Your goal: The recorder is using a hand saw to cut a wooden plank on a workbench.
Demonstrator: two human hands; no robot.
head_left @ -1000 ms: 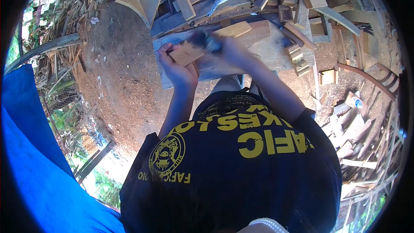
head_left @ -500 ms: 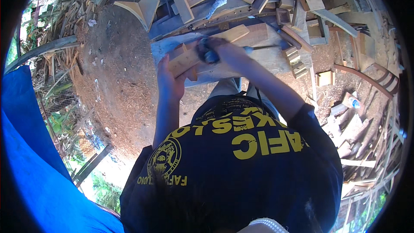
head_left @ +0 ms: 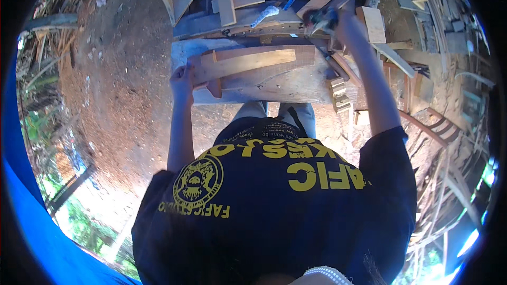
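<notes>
The left hand is closed on the left end of a pale wooden board, thumb and fingers pinching it near the left edge of the counter. The board extends rightward from that hand, its long axis roughly parallel to the counter's near edge, with the right end slightly farther from the person. A brown wedge of wood juts out from beneath it toward the near edge.

The right hand is well apart from the board, beyond its right end and toward the counter's far right corner. It appears closed on a dark tool; motion blur hides the finger positions. The left hand is thus the nearer one, touching the board.

By the counter's right edge sits a stack of small wood blocks.

As for writing, the dark shirt bears bold yellow lettering, upside down in this view, plus a round emblem and smaller lines near the hem. No label can be made out on the tool.
</notes>
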